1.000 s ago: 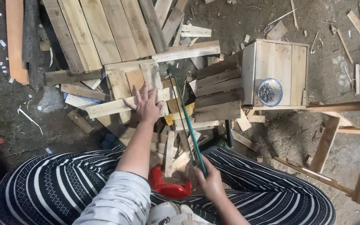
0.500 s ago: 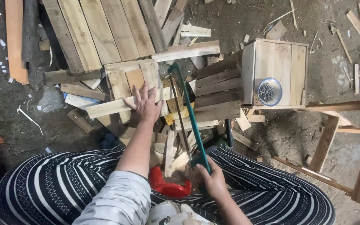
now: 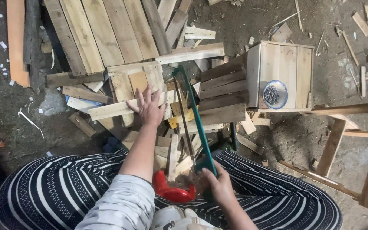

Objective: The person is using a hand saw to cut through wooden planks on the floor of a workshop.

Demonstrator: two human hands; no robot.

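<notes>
Left hand [image 3: 150, 110]: fingers spread flat, palm pressing down on a pale wooden strip [image 3: 126, 107]. The strip lies crosswise in front of the person, its long axis running left to right with a slight rise toward the right, resting on a heap of offcuts [image 3: 173, 153].

Right hand [image 3: 218, 185]: fingers wrapped tight round the handle of a green-framed hacksaw [image 3: 194, 117]. The saw's long axis runs away from the person, from the handle near the lap up to its far end beside the strip's right end. Its blade lies just right of the left hand's fingers and crosses the line of the strip nearly at right angles. The left hand is the nearer to the strip and is on it; the right hand stays back at the handle, well apart from the wood.

Red plastic item [image 3: 171, 191]: on the lap, between the forearms; kind cannot be told.

Wooden box [image 3: 284, 76]: to the right, a small round dish of nails [image 3: 275, 94] on its face.

Stack of dark slats [image 3: 222, 91]: between saw and box.

Long planks [image 3: 103, 30]: laid on the dirt floor [image 3: 303, 140] beyond the strip.

Wooden frame [image 3: 354, 140]: far right.
</notes>
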